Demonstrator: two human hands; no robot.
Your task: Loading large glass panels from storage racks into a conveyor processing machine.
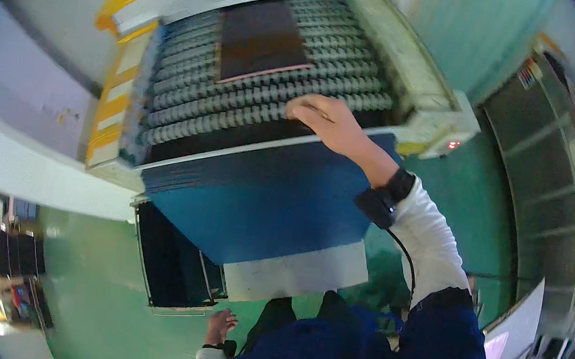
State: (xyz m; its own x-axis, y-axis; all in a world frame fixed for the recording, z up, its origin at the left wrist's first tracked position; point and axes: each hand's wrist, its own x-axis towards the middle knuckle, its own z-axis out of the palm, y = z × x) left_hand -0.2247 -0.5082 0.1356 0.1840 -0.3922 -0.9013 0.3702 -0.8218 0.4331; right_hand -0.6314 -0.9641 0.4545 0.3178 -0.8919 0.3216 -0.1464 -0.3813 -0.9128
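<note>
My right hand is raised over the near edge of a roller conveyor, its fingers curled together with nothing visible in them. Beyond it, a flat dark rectangular panel lies on the grey ridged rollers, apart from the hand. Below the conveyor's front edge, blue sheets lean in a stack, with several layered edges at the upper left. Low in the view, my left hand hangs beside my body with loosely bent, parted fingers. It is empty and nearest to a dark rack.
A pale board sits under the blue sheets, just in front of my legs. Yellow-and-white striped trim borders the conveyor's left side. A small red display glows at its right corner. Grey panelled cabinets stand along the right.
</note>
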